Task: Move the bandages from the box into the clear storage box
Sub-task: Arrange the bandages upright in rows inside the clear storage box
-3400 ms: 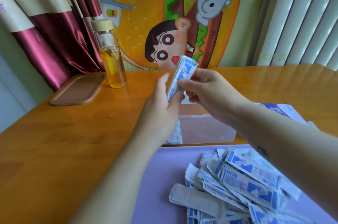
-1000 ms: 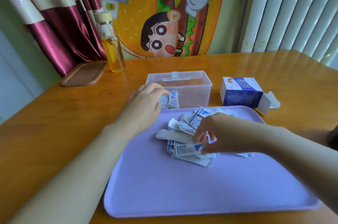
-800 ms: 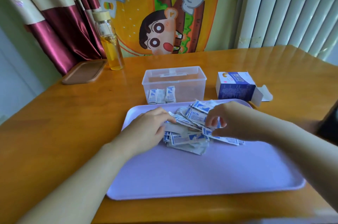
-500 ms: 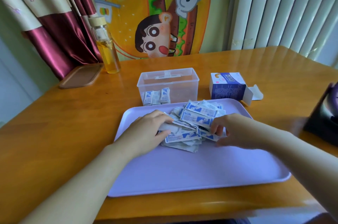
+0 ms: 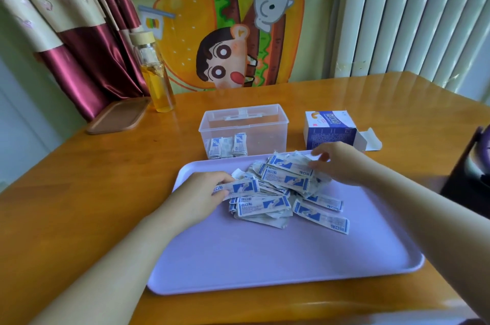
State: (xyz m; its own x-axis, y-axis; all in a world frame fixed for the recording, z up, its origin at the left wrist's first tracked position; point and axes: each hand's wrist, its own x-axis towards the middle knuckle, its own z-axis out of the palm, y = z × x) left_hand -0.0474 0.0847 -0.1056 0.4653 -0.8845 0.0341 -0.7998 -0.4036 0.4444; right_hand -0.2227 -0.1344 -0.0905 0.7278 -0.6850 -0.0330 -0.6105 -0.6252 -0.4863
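Right of the tray (image 5: pixel 265 258): dark object (image 5: pixel 469 178), cut by frame edge, unidentifiable. Beyond the tray: print on bandage box (image 5: pixel 330 136) too small to read. On the tray: lower bandages (image 5: pixel 270 221) buried in the pile; left hand (image 5: pixel 201 192) fingers partly covered by one; right hand (image 5: pixel 342 165) fingertips blurred.

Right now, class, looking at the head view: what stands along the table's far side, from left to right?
Brown tray → glass bottle of yellow liquid → clear storage box → bandage box with its flap open.
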